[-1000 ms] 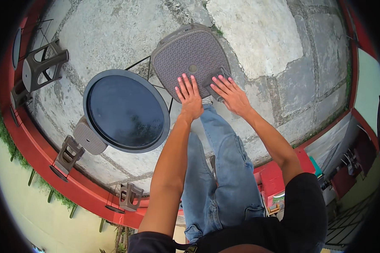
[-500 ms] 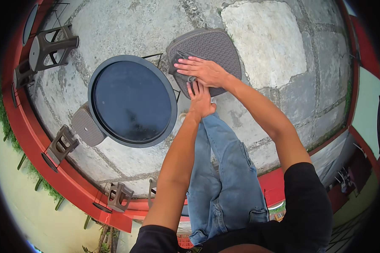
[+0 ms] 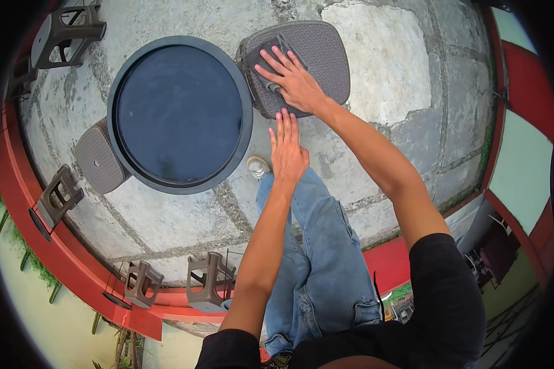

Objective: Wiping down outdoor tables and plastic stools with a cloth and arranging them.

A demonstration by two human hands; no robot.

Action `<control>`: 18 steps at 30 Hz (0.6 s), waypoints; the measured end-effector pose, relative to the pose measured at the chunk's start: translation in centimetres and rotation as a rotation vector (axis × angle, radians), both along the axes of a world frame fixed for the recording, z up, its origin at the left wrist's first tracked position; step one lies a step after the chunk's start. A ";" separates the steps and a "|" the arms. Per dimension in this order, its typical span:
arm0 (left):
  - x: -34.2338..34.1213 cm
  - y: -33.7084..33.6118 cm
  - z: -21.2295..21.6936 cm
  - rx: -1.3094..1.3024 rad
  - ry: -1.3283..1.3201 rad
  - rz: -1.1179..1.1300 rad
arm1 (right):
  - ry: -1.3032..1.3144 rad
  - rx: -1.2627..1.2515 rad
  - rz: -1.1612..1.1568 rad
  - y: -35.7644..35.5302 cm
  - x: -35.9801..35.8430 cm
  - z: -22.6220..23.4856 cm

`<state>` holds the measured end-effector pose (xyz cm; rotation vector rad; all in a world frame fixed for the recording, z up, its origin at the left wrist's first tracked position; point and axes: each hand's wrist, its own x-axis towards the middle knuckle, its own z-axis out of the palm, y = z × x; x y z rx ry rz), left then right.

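A brown woven-pattern stool (image 3: 326, 61) with a broad rounded seat stands in front of me. On the left part of its seat lies a dark grey cloth (image 3: 266, 54), bunched at its near end. My right hand (image 3: 298, 86) rests flat on this cloth with its fingers spread; the palm hides part of it. Closer to me, my left hand (image 3: 289, 150) is stretched out, fingertips at the near edge of the seat. It holds nothing.
Left of the stool is a round table (image 3: 180, 117) with a dark glossy top and raised rim. Another brown stool (image 3: 101, 157) is partly under it. More stools (image 3: 210, 283) line the red wall base (image 3: 18, 178). My shoe (image 3: 258, 166) is on the concrete floor (image 3: 184, 227).
My right hand has spread its fingers over the cloth and stands apart from the left hand. The left hand has drawn back to the near edge of the seat. The view has shifted.
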<state>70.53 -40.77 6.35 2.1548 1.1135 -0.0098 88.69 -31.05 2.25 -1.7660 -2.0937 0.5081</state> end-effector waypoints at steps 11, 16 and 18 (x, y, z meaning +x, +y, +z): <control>2.8 9.1 5.7 0.093 -0.279 0.128 | 0.032 -0.228 0.163 -11.0 0.3 2.3; 8.3 20.8 -2.0 0.198 0.304 -0.322 | -0.001 -0.205 0.113 -10.4 -2.2 1.8; 9.2 21.6 -2.1 0.171 0.363 -0.355 | 0.030 -0.185 0.049 -10.6 -2.8 1.9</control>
